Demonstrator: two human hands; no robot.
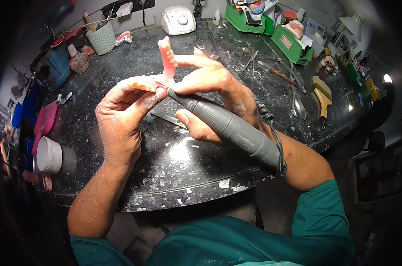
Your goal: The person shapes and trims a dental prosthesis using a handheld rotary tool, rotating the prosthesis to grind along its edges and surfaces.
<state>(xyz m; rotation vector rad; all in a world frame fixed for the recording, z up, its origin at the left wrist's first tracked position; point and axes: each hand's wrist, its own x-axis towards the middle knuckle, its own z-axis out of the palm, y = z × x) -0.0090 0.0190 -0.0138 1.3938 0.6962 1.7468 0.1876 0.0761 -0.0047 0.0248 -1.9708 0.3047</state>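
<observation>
Between the thumb and fingers of my left hand (pixel 123 106) is a pink denture (pixel 168 66) with a row of cream teeth, one arm of it standing up above the black worktop. My right hand (pixel 214 88) wraps round a dark grey dental handpiece (pixel 227 126), its narrow tip angled up and left against the denture beside my left thumb. The handpiece's coiled cord loops over my right wrist. Fine pale dust coats the left fingers. Exactly where the bur meets the denture is partly hidden by my fingers.
Behind stand a white control box (pixel 179 20), a woven cup (pixel 101 37) and green bins (pixel 292 44). Scissors (pixel 253 64), a wooden-handled knife (pixel 281 75) and a brush (pixel 321 99) lie right. A white tub (pixel 49 155) and a pink dustpan (pixel 45 122) sit left.
</observation>
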